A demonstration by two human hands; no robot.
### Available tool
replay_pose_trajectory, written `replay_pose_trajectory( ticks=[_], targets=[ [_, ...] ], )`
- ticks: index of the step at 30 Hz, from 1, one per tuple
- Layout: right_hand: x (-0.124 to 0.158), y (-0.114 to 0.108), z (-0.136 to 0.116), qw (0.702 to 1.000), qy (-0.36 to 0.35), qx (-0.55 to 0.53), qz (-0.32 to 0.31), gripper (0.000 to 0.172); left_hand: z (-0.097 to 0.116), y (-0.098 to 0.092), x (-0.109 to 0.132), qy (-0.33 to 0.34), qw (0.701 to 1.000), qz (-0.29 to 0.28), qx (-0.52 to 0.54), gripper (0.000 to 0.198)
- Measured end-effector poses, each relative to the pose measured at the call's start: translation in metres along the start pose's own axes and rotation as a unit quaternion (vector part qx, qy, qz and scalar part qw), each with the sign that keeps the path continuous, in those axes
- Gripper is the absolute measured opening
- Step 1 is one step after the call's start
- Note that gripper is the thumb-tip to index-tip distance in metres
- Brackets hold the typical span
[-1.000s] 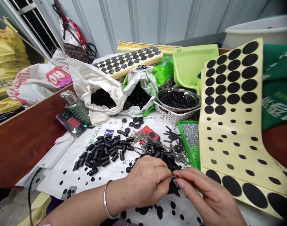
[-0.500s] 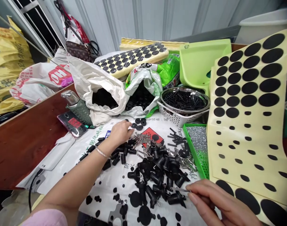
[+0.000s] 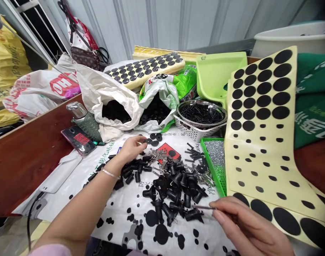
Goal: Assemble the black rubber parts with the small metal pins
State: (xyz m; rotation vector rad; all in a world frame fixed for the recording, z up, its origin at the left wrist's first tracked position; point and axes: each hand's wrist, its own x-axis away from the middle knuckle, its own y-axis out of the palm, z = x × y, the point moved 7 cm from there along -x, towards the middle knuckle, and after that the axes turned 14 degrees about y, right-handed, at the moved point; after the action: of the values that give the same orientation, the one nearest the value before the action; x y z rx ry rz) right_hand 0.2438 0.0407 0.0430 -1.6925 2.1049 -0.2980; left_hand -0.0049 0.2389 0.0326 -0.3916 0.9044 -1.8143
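Note:
My left hand [image 3: 131, 147] reaches forward over the white sheet, its fingers pinched on a small black rubber washer [image 3: 144, 140] beside a few loose washers [image 3: 155, 138]. My right hand [image 3: 244, 225] stays near the front edge, fingers closed on a thin metal pin [image 3: 201, 207] that points left. Between the hands lies a heap of black plastic feet [image 3: 175, 192] and small metal pieces [image 3: 159, 156]. Short black tubes [image 3: 130, 169] lie under my left forearm.
A cream sheet of black round pads [image 3: 261, 135] leans at the right over a green tray of screws [image 3: 218, 160]. Behind stand a steel bowl of black screws [image 3: 202, 113] in a white basket, open plastic bags [image 3: 119, 103], a phone [image 3: 77, 139] and a bottle [image 3: 83, 117].
A second ago both hands met at the front of the table. My left hand then reached forward to the loose washers and now pinches one; my right hand has barely moved.

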Motion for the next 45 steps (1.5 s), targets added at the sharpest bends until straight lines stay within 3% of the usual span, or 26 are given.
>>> replay_pose_trajectory(
  ticks=[3, 4, 5, 7, 9, 11, 15, 26, 40, 45],
  targets=[
    [-0.005, -0.001, -0.018, 0.999, -0.026, -0.023, 0.037, 0.008, 0.025, 0.016, 0.038, 0.026, 0.987, -0.014, 0.159, 0.037],
    [-0.006, 0.001, -0.025, 0.997, -0.042, -0.035, 0.047, 0.009, 0.032, 0.027, 0.052, 0.014, 0.943, -0.011, 0.333, 0.037],
    [-0.007, 0.004, -0.033, 0.996, -0.06, -0.044, 0.053, 0.012, 0.04, 0.039, 0.066, -0.009, 0.88, -0.02, 0.475, 0.037],
    [-0.007, 0.012, -0.045, 0.992, -0.1, -0.047, 0.056, 0.016, 0.052, 0.058, 0.09, -0.043, 0.775, -0.041, 0.629, 0.034],
    [-0.005, 0.021, -0.054, 0.989, -0.138, -0.04, 0.045, 0.019, 0.061, 0.071, 0.107, -0.061, 0.715, -0.052, 0.694, 0.032],
    [-0.002, 0.029, -0.06, 0.985, -0.166, -0.031, 0.027, 0.021, 0.065, 0.078, 0.116, -0.069, 0.691, -0.052, 0.718, 0.031],
    [0.004, 0.038, -0.064, 0.983, -0.185, -0.008, 0.007, 0.018, 0.068, 0.081, 0.122, -0.072, 0.681, -0.053, 0.727, 0.03],
    [0.011, 0.051, -0.064, 0.97, -0.233, 0.037, -0.054, 0.021, 0.064, 0.088, 0.134, -0.104, 0.701, -0.059, 0.703, 0.033],
    [0.015, 0.053, -0.07, 0.963, -0.255, 0.072, -0.058, 0.015, 0.068, 0.102, 0.142, -0.174, 0.683, -0.098, 0.702, 0.038],
    [0.02, 0.05, -0.071, 0.96, -0.259, 0.086, -0.064, 0.013, 0.067, 0.103, 0.142, -0.175, 0.704, -0.093, 0.682, 0.038]
  ],
)
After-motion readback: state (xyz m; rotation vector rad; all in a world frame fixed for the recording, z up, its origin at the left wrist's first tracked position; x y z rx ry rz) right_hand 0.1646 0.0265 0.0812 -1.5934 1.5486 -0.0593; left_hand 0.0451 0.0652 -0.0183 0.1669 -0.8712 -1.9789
